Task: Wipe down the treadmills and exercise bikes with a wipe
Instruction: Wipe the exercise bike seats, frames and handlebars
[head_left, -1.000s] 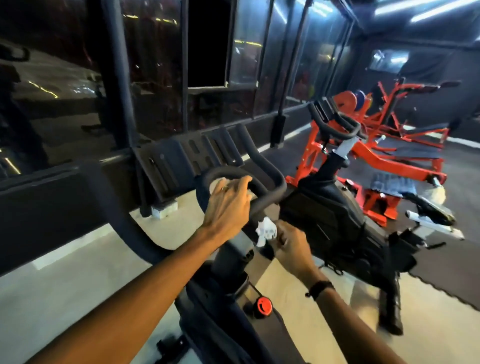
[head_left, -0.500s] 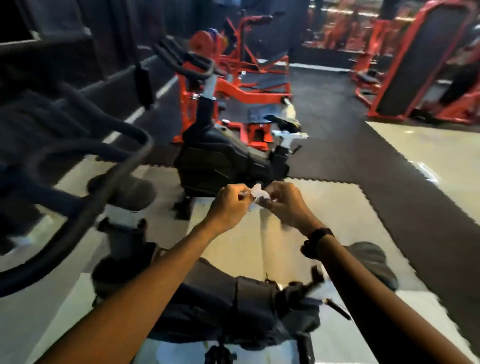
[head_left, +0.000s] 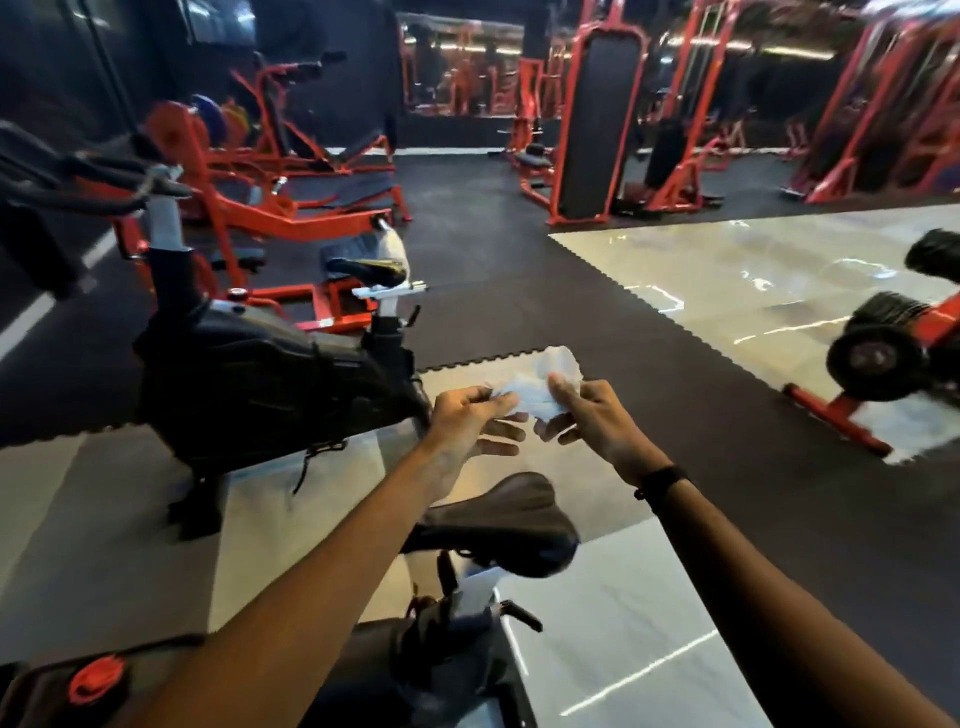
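A crumpled white wipe (head_left: 540, 387) is stretched between both hands in mid-air. My left hand (head_left: 470, 421) pinches its left edge with thumb and forefinger, the other fingers spread loosely. My right hand (head_left: 587, 415) pinches its right side with the thumb on top. Below the hands is the dark saddle (head_left: 498, 525) of the near exercise bike, whose frame with a red knob (head_left: 96, 678) runs along the bottom edge. A second black exercise bike (head_left: 249, 384) stands to the left, with its own saddle (head_left: 371, 270) and handlebars (head_left: 78, 176).
Orange-red weight machines (head_left: 291, 208) stand behind the second bike, and more stand at the back right (head_left: 597, 119). A red machine with black rollers (head_left: 878, 358) sits on the right. The floor is dark rubber matting (head_left: 509, 280) with glossy pale tiles (head_left: 727, 280).
My left hand has left the near bike's handlebar and joined my right hand on the wipe. The view has swung right, toward the saddle. The wipe is now pulled wider apart.
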